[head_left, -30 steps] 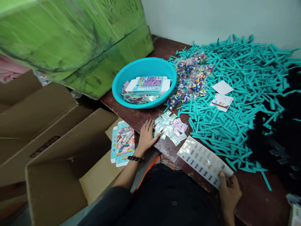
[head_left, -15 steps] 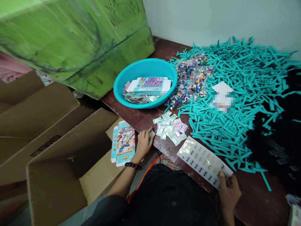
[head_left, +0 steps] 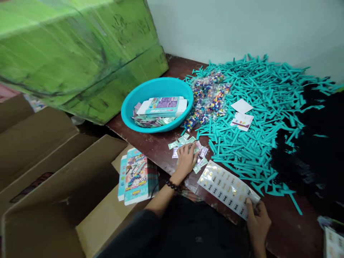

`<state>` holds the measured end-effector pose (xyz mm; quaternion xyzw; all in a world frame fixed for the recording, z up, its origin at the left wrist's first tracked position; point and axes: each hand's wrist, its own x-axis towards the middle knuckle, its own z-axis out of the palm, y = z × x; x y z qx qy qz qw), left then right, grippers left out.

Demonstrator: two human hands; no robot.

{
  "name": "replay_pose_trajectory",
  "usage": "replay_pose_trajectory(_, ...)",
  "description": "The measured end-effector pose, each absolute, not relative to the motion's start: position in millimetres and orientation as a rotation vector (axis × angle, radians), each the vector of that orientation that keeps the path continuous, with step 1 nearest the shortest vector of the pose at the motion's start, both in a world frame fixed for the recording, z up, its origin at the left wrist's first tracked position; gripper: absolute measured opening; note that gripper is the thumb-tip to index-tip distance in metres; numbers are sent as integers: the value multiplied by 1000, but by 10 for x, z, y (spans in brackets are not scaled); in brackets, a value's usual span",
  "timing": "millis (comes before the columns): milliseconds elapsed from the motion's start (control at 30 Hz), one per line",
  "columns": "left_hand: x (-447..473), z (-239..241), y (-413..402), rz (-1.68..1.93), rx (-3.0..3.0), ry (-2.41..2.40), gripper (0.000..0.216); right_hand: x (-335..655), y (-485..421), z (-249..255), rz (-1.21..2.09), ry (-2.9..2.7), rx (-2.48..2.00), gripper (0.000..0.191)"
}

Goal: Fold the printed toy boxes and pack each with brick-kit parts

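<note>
My left hand (head_left: 186, 157), with a dark bead bracelet on its wrist, lies over a small pile of green and purple sachets (head_left: 203, 151). Its fingers are apart and touch the sachets, some of which it hides. My right hand (head_left: 258, 218) grips the lower right corner of a sticker sheet (head_left: 227, 184), thumb on top. Rows of gold and black oval labels cover the sheet, which slants over the table's front edge. Left of my left forearm stands a stack of flat printed toy boxes (head_left: 135, 175).
A blue basin (head_left: 157, 86) holds more sachets and flat boxes. Beside it are bags of colourful beads (head_left: 212, 96) and a heap of turquoise plastic hammer-shaped pieces (head_left: 242, 143), with black pieces (head_left: 306, 150) at right. Open cartons (head_left: 34, 215) stand left, below a large green wrapped box (head_left: 80, 53).
My left hand has moved right from the table edge onto the sachet pile, its fingers now spread. My right hand still holds the sheet. The camera view has shifted slightly.
</note>
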<state>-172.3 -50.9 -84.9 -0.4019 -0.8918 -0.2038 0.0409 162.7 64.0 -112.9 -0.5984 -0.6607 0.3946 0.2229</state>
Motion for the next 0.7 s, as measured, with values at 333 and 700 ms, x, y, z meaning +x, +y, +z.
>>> replay_pose_trajectory(333,-1668,-963,-487,-395,-1700,-2545,50,1597,618,-1179,1124,-1845,-1728,63)
replay_pose_trajectory(700,-2118,-609,-360,-644,-1576,-2420,49,1531,596,-1318,1143,-1636,-1793,64)
